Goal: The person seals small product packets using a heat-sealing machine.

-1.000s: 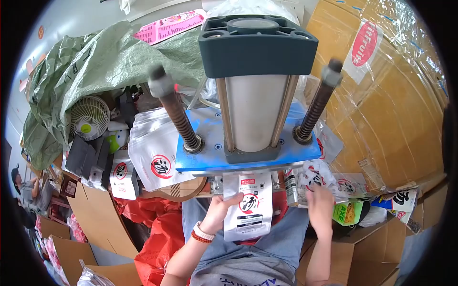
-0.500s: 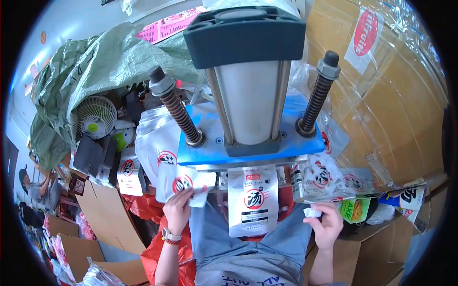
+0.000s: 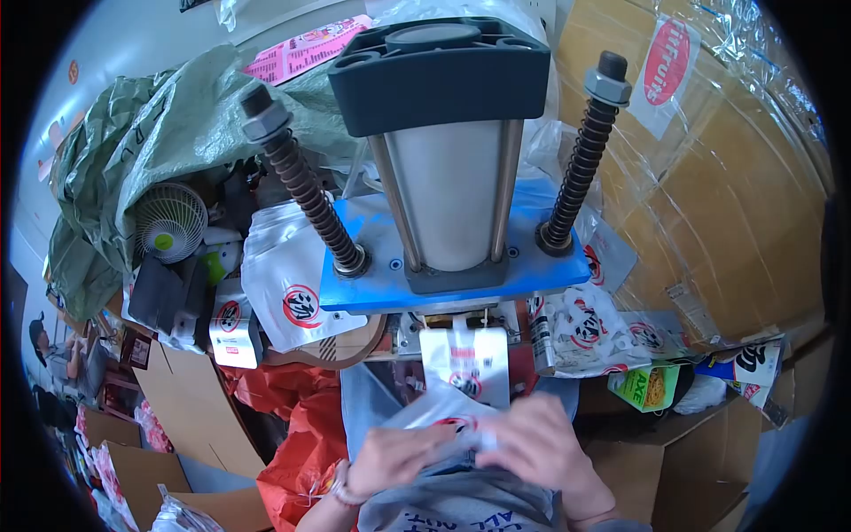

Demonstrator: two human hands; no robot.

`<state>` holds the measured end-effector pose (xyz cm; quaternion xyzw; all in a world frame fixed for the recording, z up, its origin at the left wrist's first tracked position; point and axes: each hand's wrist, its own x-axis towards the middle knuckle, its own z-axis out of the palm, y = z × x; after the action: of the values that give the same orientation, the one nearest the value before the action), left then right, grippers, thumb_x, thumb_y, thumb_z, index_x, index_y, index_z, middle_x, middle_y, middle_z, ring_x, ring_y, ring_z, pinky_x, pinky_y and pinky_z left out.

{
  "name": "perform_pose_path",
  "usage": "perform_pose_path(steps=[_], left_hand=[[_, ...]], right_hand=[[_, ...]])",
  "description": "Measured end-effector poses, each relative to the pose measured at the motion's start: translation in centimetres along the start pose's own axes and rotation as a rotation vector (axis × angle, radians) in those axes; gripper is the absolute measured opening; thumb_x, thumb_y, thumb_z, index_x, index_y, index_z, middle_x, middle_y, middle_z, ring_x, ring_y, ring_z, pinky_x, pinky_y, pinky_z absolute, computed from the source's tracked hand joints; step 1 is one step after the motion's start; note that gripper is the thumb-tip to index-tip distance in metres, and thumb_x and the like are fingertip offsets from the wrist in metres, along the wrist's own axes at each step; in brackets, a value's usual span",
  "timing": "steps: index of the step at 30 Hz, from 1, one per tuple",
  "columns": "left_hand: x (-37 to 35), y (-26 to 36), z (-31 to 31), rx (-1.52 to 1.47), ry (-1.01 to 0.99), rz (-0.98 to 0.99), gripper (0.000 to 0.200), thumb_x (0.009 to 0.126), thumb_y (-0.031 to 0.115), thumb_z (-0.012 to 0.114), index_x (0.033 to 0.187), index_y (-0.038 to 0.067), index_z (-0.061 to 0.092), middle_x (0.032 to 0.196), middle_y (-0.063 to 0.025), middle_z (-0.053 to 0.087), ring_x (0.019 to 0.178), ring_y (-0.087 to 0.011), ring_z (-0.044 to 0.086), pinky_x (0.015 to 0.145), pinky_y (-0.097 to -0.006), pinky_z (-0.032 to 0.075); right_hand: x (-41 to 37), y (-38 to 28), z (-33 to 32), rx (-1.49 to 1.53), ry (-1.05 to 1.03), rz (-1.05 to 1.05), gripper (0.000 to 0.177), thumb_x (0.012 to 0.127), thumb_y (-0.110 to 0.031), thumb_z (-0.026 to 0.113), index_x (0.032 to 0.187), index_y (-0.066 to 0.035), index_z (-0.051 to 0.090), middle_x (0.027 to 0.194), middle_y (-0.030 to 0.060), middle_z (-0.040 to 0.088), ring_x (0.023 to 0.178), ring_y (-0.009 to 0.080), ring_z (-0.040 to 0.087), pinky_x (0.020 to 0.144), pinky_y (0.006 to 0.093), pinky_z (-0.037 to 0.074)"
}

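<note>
Head camera view: the fingers of the left hand (image 3: 399, 459) are pinched together on one edge of a silver pouch (image 3: 448, 415), while those of the right hand (image 3: 536, 443) are curled and blurred at its other edge, so whether they grip it cannot be told. That pouch is tilted above the person's lap, partly covering a second pouch (image 3: 465, 355) just in front of the press (image 3: 448, 195). Left of the press lie stacked pouches (image 3: 282, 257), with a round fan (image 3: 168, 222) beyond them; below is a red bag (image 3: 306, 448). On the right are crumpled wrappers (image 3: 585, 328) and a tall cardboard sheet (image 3: 709, 186).
</note>
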<state>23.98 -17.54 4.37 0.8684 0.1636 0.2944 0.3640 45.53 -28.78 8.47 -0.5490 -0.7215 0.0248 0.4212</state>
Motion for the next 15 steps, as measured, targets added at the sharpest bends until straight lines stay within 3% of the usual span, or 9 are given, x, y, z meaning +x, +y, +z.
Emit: perform_pose_path(steps=[1,2,4,5,7,10,13,14,15], left_hand=[[0.2,-1.7,1.4,-0.071,0.005,-0.082,0.013,0.085,0.013,0.073,0.092,0.003,0.077,0.079,-0.0090,0.074,0.067,-0.0190,0.072,0.057,-0.0270,0.054],[-1.3,-4.5,3.5,-0.136,-0.011,-0.366,0.016,0.091,0.018,0.072,0.085,0.003,0.077,0.069,-0.0053,0.072,0.061,-0.0115,0.068,0.053,-0.0258,0.048],[0.8,-4.9,4.5,-0.554,0.100,-0.765,0.019,0.093,0.019,0.071,0.087,0.002,0.076,0.076,-0.0016,0.073,0.065,-0.0069,0.065,0.055,-0.0237,0.048],[1.3,-6.7,5.6,-0.755,0.210,-0.692,0.021,0.094,0.020,0.069,0.093,-0.001,0.074,0.086,-0.0023,0.072,0.070,-0.0079,0.066,0.059,-0.0232,0.051],[4.0,-6.8,4.1,-0.921,0.221,-0.869,0.023,0.094,0.017,0.068,0.100,-0.005,0.070,0.092,-0.0073,0.073,0.075,-0.0105,0.068,0.063,-0.0237,0.053],[5.3,-8.4,4.4,-0.954,0.263,-0.892,0.022,0.095,0.016,0.067,0.103,-0.004,0.069,0.091,-0.0083,0.073,0.075,-0.0118,0.069,0.064,-0.0259,0.055],[5.8,-8.4,4.0,-0.873,0.231,-0.866,0.029,0.094,0.019,0.069,0.110,-0.005,0.067,0.099,-0.0086,0.072,0.083,-0.0117,0.068,0.071,-0.0257,0.053],[5.4,-8.5,2.7,-0.772,0.168,-0.845,0.035,0.092,0.021,0.071,0.115,-0.005,0.065,0.104,-0.0087,0.071,0.086,-0.0114,0.066,0.072,-0.0252,0.052],[4.9,-9.6,1.3,-0.570,0.234,-0.839,0.057,0.087,0.026,0.077,0.130,-0.004,0.056,0.120,-0.0157,0.065,0.100,-0.0186,0.064,0.083,-0.0304,0.051]], right_hand=[[0.4,1.2,0.7,-0.024,-0.058,0.155,0.062,0.068,-0.028,0.086,0.119,-0.002,0.064,0.112,0.0114,0.065,0.103,0.0320,0.060,0.089,0.0418,0.047],[-0.1,2.4,1.8,-0.008,0.017,0.265,0.072,0.069,-0.028,0.086,0.127,0.000,0.056,0.123,0.0171,0.061,0.112,0.0356,0.057,0.096,0.0435,0.045],[-1.0,3.1,0.1,0.014,0.131,0.325,0.071,0.070,-0.026,0.086,0.127,0.001,0.056,0.127,0.0181,0.059,0.116,0.0355,0.057,0.103,0.0436,0.043],[-1.5,2.9,-1.0,-0.030,0.258,0.335,0.065,0.070,-0.017,0.087,0.125,0.002,0.058,0.124,0.0180,0.060,0.115,0.0361,0.057,0.101,0.0444,0.044],[-2.0,3.5,-2.6,-0.135,0.401,0.458,0.052,0.081,-0.016,0.077,0.126,0.001,0.057,0.125,0.0187,0.059,0.116,0.0371,0.056,0.102,0.0464,0.042],[-1.4,9.1,-0.8,-0.604,0.216,0.595,0.028,0.095,-0.014,0.058,0.119,-0.001,0.060,0.127,0.0169,0.057,0.121,0.0357,0.050,0.105,0.0438,0.036],[-3.6,10.4,0.3,-0.428,-0.056,0.707,0.025,0.097,-0.018,0.056,0.115,-0.001,0.060,0.119,0.0170,0.058,0.114,0.0374,0.052,0.101,0.0450,0.038],[-5.0,10.6,0.6,-0.461,-0.115,0.567,0.024,0.097,-0.018,0.055,0.113,-0.001,0.060,0.112,0.0168,0.058,0.107,0.0383,0.053,0.097,0.0441,0.040],[-5.7,10.5,0.5,-0.452,-0.118,0.566,0.024,0.097,-0.018,0.055,0.113,-0.001,0.060,0.112,0.0168,0.058,0.107,0.0383,0.053,0.097,0.0441,0.040]])
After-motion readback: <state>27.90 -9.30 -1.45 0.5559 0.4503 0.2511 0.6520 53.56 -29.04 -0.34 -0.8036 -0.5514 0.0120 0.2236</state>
